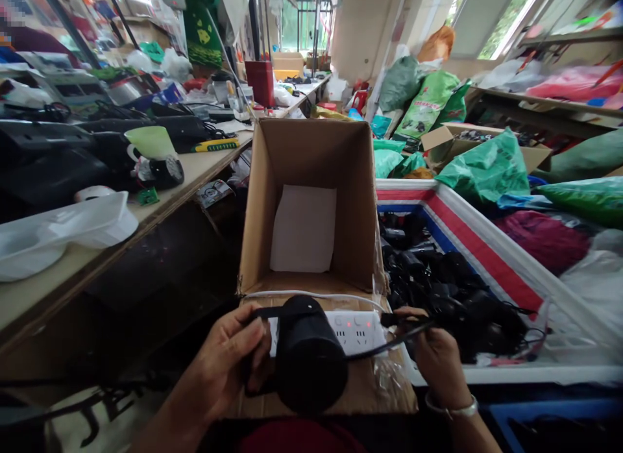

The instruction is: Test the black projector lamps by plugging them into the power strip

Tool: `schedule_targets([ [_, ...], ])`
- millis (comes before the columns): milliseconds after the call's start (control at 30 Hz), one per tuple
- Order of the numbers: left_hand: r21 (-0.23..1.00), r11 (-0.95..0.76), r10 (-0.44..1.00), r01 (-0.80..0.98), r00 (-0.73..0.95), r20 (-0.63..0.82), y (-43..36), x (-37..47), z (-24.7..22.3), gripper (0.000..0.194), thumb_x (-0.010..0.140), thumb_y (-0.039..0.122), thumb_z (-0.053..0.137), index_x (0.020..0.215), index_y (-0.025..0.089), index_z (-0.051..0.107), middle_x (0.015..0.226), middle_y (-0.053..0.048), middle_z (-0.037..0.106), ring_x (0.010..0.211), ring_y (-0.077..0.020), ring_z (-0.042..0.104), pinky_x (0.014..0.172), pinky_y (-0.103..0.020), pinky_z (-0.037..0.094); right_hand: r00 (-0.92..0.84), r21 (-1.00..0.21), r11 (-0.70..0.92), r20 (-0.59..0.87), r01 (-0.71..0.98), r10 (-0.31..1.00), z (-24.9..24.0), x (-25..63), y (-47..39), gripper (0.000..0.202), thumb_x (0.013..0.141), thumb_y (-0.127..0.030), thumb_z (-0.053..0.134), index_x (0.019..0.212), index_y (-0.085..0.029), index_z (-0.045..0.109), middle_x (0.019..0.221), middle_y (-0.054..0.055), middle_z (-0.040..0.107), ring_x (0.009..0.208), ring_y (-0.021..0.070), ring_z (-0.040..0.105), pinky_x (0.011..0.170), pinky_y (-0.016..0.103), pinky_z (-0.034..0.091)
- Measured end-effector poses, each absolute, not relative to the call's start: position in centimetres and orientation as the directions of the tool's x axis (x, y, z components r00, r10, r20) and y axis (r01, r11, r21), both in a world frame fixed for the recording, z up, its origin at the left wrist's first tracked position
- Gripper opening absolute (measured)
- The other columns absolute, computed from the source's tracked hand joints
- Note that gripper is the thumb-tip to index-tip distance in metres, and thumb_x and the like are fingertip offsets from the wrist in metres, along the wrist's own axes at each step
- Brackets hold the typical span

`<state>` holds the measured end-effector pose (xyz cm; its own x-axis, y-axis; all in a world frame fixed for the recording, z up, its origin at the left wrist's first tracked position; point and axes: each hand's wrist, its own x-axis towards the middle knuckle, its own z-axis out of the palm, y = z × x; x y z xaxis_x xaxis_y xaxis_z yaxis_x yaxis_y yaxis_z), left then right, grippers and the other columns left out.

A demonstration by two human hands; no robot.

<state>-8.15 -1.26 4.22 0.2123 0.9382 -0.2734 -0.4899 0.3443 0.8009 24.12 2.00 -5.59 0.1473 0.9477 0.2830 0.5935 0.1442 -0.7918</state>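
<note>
My left hand (232, 359) is closed around the side handle of a black cylindrical corded device (311, 359), its exact kind unclear. The device's round dark end faces me, in front of a white power strip (359, 333). A black cord (384, 344) runs from the device to the right. Closed fingers of my right hand (433, 342) grip this cord near the strip's right end; the plug itself is hard to make out. Small red lights glow on the strip, which lies on a cardboard flap (384, 394).
An open cardboard box (311, 151) with a pale sheet inside stands ahead. At right, a white-rimmed bin (487, 239) holds several black devices (452, 284). To the left, a workbench (195, 174) carries a white tray (68, 229) and a light green cup (150, 143).
</note>
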Motion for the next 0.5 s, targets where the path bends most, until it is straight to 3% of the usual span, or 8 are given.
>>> schedule_targets([
  [100,0.794,0.314,0.95,-0.52,0.172,-0.262,-1.0,-8.6,4.5,0.038,0.073,0.048,0.073,0.065,0.016,0.054,0.047,0.008,0.047,0.033,-0.0037,0.041,0.033,-0.013,0.036,0.048,-0.845,0.148,0.2,0.514,0.979,-5.3,21.6,1.0,0.028,0.089,-0.041,0.046,0.087,-0.019,0.063,0.059,0.001,0.065,0.053,0.0149,0.062,0.052,0.025,0.053],
  [200,0.799,0.312,0.95,-0.513,0.141,-0.28,-0.8,-8.6,4.3,0.042,0.072,0.05,0.073,0.061,0.016,0.051,0.046,0.007,0.048,0.033,-0.0045,0.041,0.033,-0.014,0.037,0.043,-0.856,0.129,0.173,0.5,0.984,-5.4,20.4,0.7,0.023,0.087,-0.038,0.05,0.085,-0.018,0.062,0.059,0.001,0.067,0.054,0.0153,0.065,0.053,0.024,0.054],
  [500,0.81,0.289,0.955,-0.511,0.099,-0.279,-0.3,-8.4,3.3,0.041,0.074,0.051,0.071,0.064,0.017,0.051,0.046,0.007,0.049,0.033,-0.0046,0.042,0.034,-0.015,0.038,0.071,-0.75,0.154,0.259,0.643,0.963,-4.9,19.9,0.0,0.019,0.087,-0.035,0.052,0.076,-0.023,0.061,0.062,0.0,0.068,0.054,0.0146,0.065,0.052,0.023,0.048],
])
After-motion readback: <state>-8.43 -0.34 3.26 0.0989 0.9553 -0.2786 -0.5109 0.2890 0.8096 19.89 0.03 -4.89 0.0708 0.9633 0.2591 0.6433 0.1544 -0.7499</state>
